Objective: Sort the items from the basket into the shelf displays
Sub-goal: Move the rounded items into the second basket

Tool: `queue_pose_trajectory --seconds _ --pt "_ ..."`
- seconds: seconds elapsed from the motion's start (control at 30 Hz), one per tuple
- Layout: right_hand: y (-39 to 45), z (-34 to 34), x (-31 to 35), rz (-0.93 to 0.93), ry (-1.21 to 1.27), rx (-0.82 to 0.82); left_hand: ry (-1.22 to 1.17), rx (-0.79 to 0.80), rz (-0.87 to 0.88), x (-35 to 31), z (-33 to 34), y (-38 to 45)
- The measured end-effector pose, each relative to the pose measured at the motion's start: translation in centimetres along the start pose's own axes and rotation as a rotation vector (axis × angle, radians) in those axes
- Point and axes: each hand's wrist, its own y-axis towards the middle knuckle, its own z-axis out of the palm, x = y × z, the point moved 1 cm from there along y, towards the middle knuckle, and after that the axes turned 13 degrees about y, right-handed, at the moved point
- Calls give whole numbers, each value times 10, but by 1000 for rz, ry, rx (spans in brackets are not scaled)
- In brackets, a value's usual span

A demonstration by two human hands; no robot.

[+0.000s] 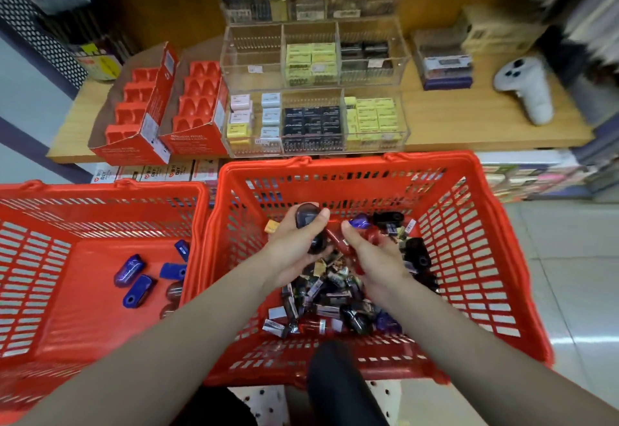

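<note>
With the left hand [294,244] gripping several dark sharpeners [306,219] and the right hand [371,255] pinching red ones [336,241], both inside the right basket [469,171] below the empty red display trays [201,97], overloaded fingers may drop or mis-sort items.

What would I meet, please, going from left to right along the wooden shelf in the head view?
Two red cardboard display boxes → clear acrylic organiser holding small boxes → small clear bin of purple-edged packs → white handheld controller.
</note>
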Motion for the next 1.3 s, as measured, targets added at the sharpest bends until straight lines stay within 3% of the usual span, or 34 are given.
queue_pose_trajectory --seconds 0.2,0.3,0.47,0.6,0.8,0.93,1.03,1.2,1.3 --pt "5 -11 -2 2 6 56 28 -24 40 4 11 11" --pt "20 -35 9 3 -169 100 7 -76 -18 10 12 24" --pt "70 -88 31 -389 -1364 -23 75 -95 -92 20 4 46" --pt "99 -101 22 -241 -1843 -77 82 -38 -135 31 3 54" --pt "104 -102 -2 -246 -2029 -130 85 -55 -154 41 -5 61" --pt "110 -91 6 -538 -1815 -6 41 -76 -182 46 -12 65" --pt "123 -75 20 -667 -1792 104 11 -107 -196 49 -15 67" --pt "149 -72 20 -587 -1926 239 36 -111 -217 52 -18 68" --pt "156 -79 11 -597 -1908 209 14 -103 -214 53 -23 73"
